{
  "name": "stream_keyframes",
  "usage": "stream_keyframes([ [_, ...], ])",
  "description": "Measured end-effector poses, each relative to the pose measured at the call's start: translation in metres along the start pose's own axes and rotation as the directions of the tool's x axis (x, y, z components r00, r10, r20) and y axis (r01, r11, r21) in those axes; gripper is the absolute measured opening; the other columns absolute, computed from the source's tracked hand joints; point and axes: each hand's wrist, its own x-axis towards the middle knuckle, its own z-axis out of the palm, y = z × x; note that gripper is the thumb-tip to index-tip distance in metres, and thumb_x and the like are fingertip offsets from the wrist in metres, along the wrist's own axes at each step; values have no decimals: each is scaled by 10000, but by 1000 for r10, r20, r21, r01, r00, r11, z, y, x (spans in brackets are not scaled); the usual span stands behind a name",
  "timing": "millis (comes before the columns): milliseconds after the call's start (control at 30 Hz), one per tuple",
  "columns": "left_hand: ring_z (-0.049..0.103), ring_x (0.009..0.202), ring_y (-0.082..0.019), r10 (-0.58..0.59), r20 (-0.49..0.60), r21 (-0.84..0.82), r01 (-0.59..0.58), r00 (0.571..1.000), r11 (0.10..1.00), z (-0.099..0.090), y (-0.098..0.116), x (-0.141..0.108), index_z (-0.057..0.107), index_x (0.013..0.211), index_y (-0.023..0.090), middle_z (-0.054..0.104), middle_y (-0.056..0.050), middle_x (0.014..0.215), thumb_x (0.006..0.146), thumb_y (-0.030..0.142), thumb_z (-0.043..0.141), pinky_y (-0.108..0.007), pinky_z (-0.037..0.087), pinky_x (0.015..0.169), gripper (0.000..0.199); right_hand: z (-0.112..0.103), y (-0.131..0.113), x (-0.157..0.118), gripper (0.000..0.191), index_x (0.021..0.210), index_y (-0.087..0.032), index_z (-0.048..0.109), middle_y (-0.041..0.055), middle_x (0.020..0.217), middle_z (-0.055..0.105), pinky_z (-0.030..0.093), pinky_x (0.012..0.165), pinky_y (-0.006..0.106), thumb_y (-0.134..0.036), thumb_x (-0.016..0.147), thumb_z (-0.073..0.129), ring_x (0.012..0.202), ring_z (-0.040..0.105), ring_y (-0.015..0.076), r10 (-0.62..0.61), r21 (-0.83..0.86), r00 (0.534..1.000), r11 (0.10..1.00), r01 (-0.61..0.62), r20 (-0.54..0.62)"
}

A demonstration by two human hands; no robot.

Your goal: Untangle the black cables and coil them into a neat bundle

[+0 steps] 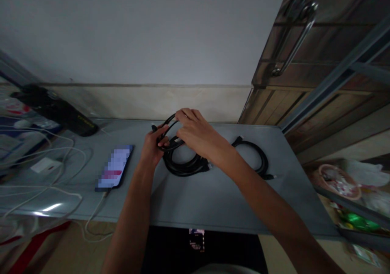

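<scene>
Between my two hands is a black cable (171,124), bent into a loop above the table. My left hand (153,146) is closed around one side of the loop, and a dark connector end pokes up by the thumb. On the loop's other side, my right hand (195,130) has its fingers curled round the cable. Just below the hands lies a coiled black cable (183,171) with a plug at its right end. Another black cable (264,156) rests in a loose loop to the right, partly hidden by my right forearm.
A phone (115,167) with a white charging cord lies on the grey table (195,209) at left. White cables (65,152), a white adapter (46,166) and a black umbrella-like object (57,109) are farther left. A shelf with a pink basket (324,172) stands right.
</scene>
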Motion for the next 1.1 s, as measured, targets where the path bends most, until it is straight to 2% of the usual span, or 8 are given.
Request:
stream_keyframes([
  [100, 425, 427, 1, 105, -33, 54, -103, 994, 993, 3, -3, -2, 749, 988, 169, 662, 86, 759, 728, 150, 988, -181, 452, 451, 353, 3, 5, -3, 288, 1108, -111, 817, 248, 1718, 488, 452, 1297, 518, -110, 1152, 533, 1633, 410, 400, 74, 12, 997, 997, -74, 4],
  [200, 516, 490, -27, 194, -72, 116, -185, 978, 976, 4, -6, -2, 772, 963, 167, 692, 69, 779, 651, 160, 1020, -197, 503, 509, 398, 6, 14, -5, 293, 1135, -119, 796, 251, 1716, 467, 495, 1252, 517, -57, 1125, 510, 1543, 517, 379, 153, 21, 988, 988, -153, 4],
  [367, 591, 516, -55, 234, -42, 171, -223, 971, 960, 7, -8, -1, 763, 912, 160, 830, -30, 988, 627, 217, 1035, -220, 518, 519, 398, 4, 32, -11, 289, 1171, -132, 770, 235, 1512, 603, 560, 1017, 428, -28, 1096, 512, 1208, 683, 300, 208, 44, 974, 976, -212, 90],
  [500, 616, 501, -83, 265, -40, 185, -253, 963, 950, 9, -7, -4, 780, 1047, 182, 788, 10, 847, 630, 191, 1025, -211, 443, 480, 484, -3, 37, -14, 230, 1178, -141, 755, 199, 1507, 618, 517, 834, 343, -39, 1068, 581, 922, 678, 187, 178, 91, 967, 976, -197, 179],
  [600, 615, 488, -92, 281, -21, 222, -269, 960, 937, 8, -5, -6, 816, 1149, 179, 762, 20, 787, 650, 200, 1001, -215, 426, 473, 533, -4, 38, -16, 189, 1176, -143, 763, 187, 1488, 634, 502, 833, 336, -65, 1070, 626, 934, 685, 186, 165, 114, 969, 976, -188, 181],
  [800, 528, 447, -96, 297, 5, 330, -282, 955, 901, 4, 0, -7, 852, 1030, 185, 641, 35, 608, 754, 329, 983, -226, 391, 450, 338, 11, 52, -17, 131, 1148, -167, 808, 150, 1392, 715, 530, 915, 324, -133, 1021, 796, 1082, 725, 234, 115, 193, 965, 968, -163, 236],
  [967, 412, 466, -91, 280, 115, 534, -297, 953, 792, -2, -1, -8, 912, 1115, 207, 540, 52, 545, 771, 420, 1027, -232, 258, 447, 420, 13, 50, -17, 195, 1098, -151, 858, 149, 1221, 830, 559, 863, 320, -57, 929, 830, 1069, 789, 267, 110, 209, 913, 956, -205, 394],
  [1100, 532, 568, -145, 211, 178, 646, -276, 961, 712, -8, -7, -4, 925, 1101, 215, 648, 4, 639, 730, 480, 1062, -248, 339, 507, 476, 1, 39, -12, 190, 1079, -161, 895, 132, 1048, 881, 571, 747, 320, -87, 921, 821, 921, 829, 268, 178, 135, 812, 944, -299, 556],
])
